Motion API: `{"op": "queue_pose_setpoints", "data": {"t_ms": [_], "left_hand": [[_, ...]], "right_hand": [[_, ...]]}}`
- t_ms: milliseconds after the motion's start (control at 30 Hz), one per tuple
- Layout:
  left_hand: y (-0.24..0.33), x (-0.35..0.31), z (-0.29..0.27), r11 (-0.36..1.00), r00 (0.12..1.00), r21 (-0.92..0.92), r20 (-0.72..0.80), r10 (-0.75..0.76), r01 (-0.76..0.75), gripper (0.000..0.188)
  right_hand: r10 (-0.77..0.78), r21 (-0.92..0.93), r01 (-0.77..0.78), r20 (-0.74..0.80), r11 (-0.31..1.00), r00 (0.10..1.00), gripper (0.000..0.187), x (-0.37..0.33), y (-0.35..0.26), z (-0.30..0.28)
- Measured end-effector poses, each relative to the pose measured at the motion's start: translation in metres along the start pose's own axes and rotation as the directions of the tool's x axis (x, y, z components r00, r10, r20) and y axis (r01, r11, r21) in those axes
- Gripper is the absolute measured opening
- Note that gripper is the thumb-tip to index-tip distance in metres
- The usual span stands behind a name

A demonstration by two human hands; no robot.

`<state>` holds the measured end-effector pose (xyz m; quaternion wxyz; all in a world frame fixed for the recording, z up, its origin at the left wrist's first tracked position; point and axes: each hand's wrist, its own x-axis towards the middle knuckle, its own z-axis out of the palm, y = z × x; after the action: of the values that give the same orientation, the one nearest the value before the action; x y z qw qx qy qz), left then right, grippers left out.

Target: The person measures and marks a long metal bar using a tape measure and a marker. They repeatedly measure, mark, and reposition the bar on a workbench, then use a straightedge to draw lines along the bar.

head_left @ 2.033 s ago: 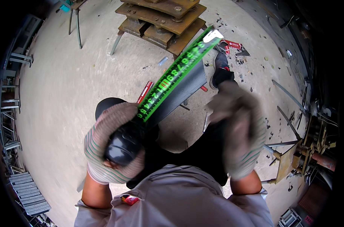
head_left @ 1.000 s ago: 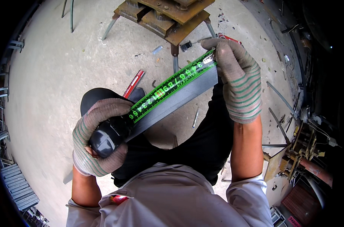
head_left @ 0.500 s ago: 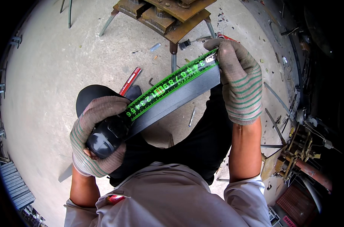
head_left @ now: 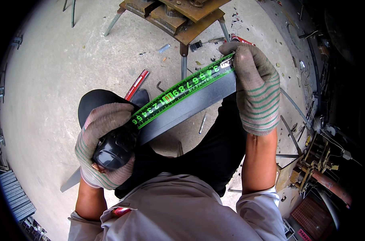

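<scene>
A tape measure (head_left: 115,149) with a black case sits in my left hand (head_left: 95,132), whose gloved fingers wrap round it. Its green and black blade (head_left: 178,90) runs out to the upper right, along the top of a grey metal bar (head_left: 190,110). At the far end my right hand (head_left: 254,76), in a striped glove, pinches the blade's hooked end and the bar's end together. Part of the bar is hidden behind my left hand; a grey end (head_left: 71,180) shows beyond it at the lower left.
A rusty steel stand (head_left: 186,34) on legs is ahead. On the concrete floor lie a red level-like bar (head_left: 137,84), a hex key (head_left: 160,86) and a pen-like stick (head_left: 202,123). Metal machinery (head_left: 315,160) stands at the right; stacked grey bars (head_left: 15,197) lie at lower left.
Both hands, the blade and the bar have shifted very slightly in view, with the right end a little farther right. The grip of each hand stays the same.
</scene>
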<state>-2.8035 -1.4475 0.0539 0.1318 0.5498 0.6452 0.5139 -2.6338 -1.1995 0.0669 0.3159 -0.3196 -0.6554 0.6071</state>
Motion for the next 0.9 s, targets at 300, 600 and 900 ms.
{"op": "queue_pose_setpoints", "data": {"t_ms": [300, 600, 900], "left_hand": [[-0.0029, -0.0008, 0.0065, 0.999, 0.999, 0.002, -0.041, 0.036, -0.036, 0.050], [-0.0031, -0.0015, 0.0075, 1.000, 0.998, -0.017, -0.053, 0.025, -0.026, 0.049], [-0.0017, -0.0011, 0.0071, 0.999, 0.999, 0.016, -0.043, 0.032, -0.031, 0.050]], "right_hand": [[-0.031, 0.026, 0.032, -0.010, 0.999, 0.999, 0.028, -0.0008, -0.0028, 0.0038], [-0.032, 0.012, 0.032, -0.003, 0.999, 0.999, 0.027, 0.0000, 0.0008, 0.0009], [-0.040, 0.023, 0.040, -0.014, 0.999, 0.999, 0.028, -0.0008, -0.0018, 0.0041]]}}
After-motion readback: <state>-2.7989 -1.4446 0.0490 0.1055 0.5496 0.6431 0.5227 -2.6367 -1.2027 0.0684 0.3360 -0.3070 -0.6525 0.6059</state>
